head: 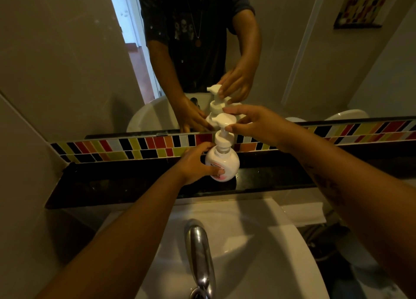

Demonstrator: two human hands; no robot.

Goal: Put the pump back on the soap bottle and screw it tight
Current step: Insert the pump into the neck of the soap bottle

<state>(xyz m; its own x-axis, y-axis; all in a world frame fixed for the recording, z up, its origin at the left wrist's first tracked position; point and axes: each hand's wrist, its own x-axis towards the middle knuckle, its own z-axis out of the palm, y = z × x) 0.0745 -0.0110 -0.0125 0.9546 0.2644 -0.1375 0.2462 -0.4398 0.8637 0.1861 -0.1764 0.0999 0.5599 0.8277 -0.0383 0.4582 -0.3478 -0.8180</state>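
A round white soap bottle [226,161] with a pink label stands upright on the dark shelf [126,181] behind the sink. My left hand [195,163] wraps around its left side and front, holding it. The white pump [224,123] sits on top, its collar slightly raised over the clear bottle neck. My right hand [256,125] pinches the pump head from the right with thumb and fingers. The mirror above repeats bottle, pump and both hands.
A white sink [258,242] with a chrome tap [200,253] lies directly below my arms. A band of coloured tiles [135,147] runs behind the shelf, under the mirror [67,51]. A folded white towel [304,213] lies at the sink's right.
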